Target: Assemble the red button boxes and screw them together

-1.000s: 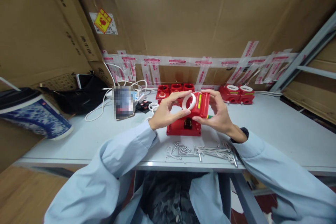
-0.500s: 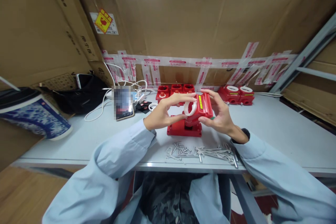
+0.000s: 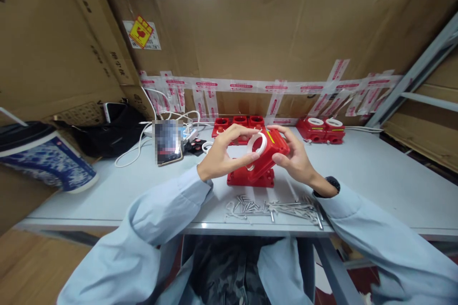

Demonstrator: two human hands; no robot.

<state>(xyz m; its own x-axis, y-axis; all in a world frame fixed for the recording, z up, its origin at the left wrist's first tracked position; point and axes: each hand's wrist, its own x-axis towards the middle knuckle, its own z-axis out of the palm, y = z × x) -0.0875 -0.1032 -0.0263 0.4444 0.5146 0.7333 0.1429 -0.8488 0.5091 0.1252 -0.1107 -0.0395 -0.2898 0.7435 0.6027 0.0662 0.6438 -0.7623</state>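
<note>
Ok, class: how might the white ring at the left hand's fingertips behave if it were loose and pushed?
The white ring would probably roll if stood on edge, given its round outline. It seems fairly stiff: its circle looks undistorted in the left hand. Its narrow band suggests it's light.

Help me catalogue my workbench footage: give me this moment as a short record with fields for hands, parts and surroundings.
Left hand: thumb and fingers on the white ring at the front of the red box
Right hand: gripping the red box's other side
Box position: tilted, above the red base; contact unclear
Near table edge: loose metal pieces
Back right: pair of red boxes
Far left: blue-and-white cup, black bag
</note>
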